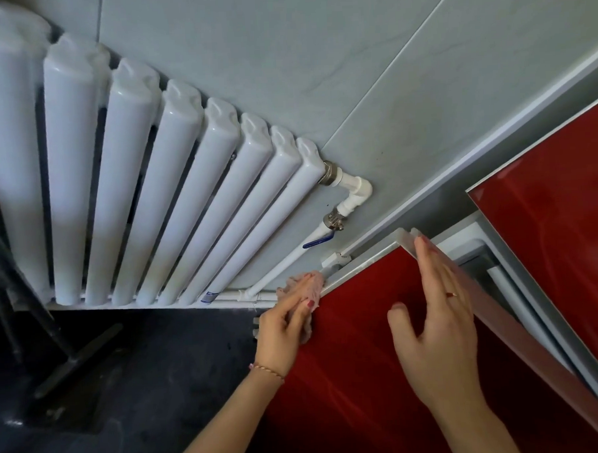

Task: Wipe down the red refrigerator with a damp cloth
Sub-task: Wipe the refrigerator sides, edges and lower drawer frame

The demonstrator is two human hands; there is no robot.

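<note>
Wiping is under way — the left hand (pixel 285 329) grips the damp pink cloth (pixel 305 287) against the red refrigerator door's (pixel 358 360) far edge, while the right hand (pixel 438 319), fingers straight, steadies its top rim. Next, I judge — sweep the cloth across the panel.

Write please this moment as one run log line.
left hand: presses pink cloth on red refrigerator door edge | right hand: fingers straight, flat on door's other edge | door: ajar | beside: white radiator
</note>
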